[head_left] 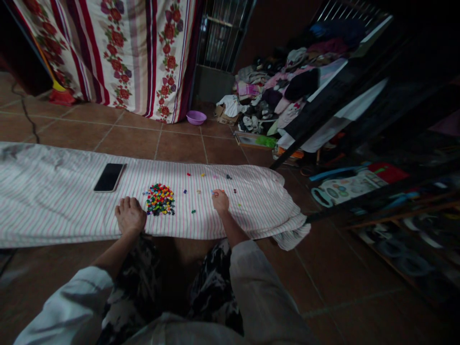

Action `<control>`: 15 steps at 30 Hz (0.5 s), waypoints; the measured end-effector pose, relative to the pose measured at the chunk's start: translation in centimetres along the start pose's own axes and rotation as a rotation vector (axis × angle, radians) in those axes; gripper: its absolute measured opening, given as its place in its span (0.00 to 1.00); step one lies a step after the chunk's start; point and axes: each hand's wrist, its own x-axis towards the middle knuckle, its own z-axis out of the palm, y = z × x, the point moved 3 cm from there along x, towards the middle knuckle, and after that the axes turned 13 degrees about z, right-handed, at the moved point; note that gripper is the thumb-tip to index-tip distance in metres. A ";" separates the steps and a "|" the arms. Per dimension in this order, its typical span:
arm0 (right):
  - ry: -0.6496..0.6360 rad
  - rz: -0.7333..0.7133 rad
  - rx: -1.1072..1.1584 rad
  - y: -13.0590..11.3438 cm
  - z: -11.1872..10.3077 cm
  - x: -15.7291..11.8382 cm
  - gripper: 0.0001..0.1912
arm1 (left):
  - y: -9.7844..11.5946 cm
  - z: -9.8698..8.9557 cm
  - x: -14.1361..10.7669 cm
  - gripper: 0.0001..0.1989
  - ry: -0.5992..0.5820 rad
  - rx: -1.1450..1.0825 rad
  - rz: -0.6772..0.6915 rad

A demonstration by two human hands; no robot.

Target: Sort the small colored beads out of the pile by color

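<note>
striped cloth-covered surface | phone | multicoloured pile of small pieces | scattered loose pieces

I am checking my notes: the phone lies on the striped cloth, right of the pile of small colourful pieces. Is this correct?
No, the head view shows the phone left of the pile; it does lie on the striped cloth.

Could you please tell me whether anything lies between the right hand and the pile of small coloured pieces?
Yes. Between the right hand and the pile, a beige piece and a dark blue piece lie on the striped cloth. Nothing tall is visible there.
</note>
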 end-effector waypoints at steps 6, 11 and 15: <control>-0.027 0.063 -0.060 -0.9 0.1 -0.1 0.15 | 0.0 0.0 0.0 0.19 0.005 0.041 0.016; -0.062 0.034 -0.047 -1.1 0.4 0.0 0.15 | 0.1 -0.2 0.0 0.18 0.018 0.061 0.028; -0.038 0.005 -0.008 -0.8 0.6 0.0 0.15 | 0.3 -0.4 0.0 0.17 0.009 0.070 0.029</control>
